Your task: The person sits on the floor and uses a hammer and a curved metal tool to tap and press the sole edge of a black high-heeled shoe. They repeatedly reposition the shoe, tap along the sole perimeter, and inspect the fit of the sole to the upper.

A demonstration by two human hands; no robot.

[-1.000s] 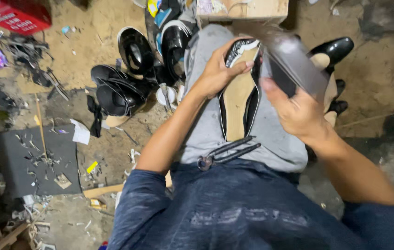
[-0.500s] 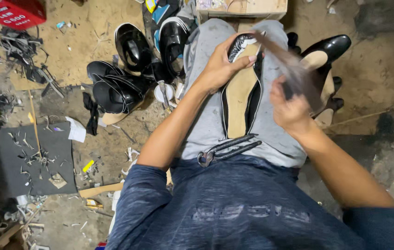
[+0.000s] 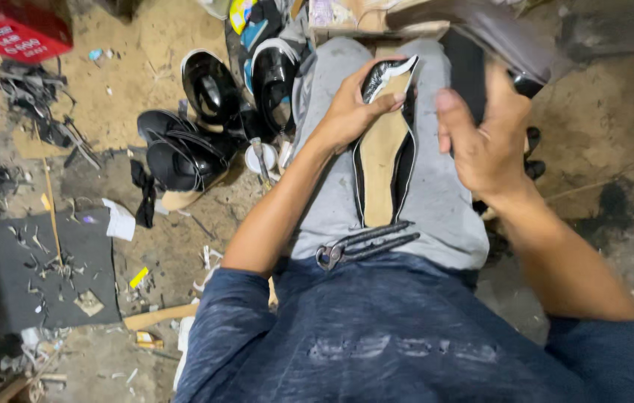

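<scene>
L hand (image 3: 350, 112) fingers curl over the toe of the upturned shoe (image 3: 384, 160) on the lap, pinning it; keep that grip firm. R hand (image 3: 485, 142) fingers wrapped round a dark tool (image 3: 500, 37) just beyond the shoe's toe; best worked w/ short, controlled strokes, clear of L fingertips. Pincers (image 3: 365, 245) lie below the shoe's heel end.

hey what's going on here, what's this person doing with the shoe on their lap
A person sits over a dirt floor with an unfinished black shoe lying sole-up on their lap. The left hand holds it near the toe end. The right hand is raised beside it, gripping a dark flat tool or strip; which it is cannot be told. A pair of pincers rests on the lap just below the shoe. More black shoes lie on the ground to the left.
</scene>
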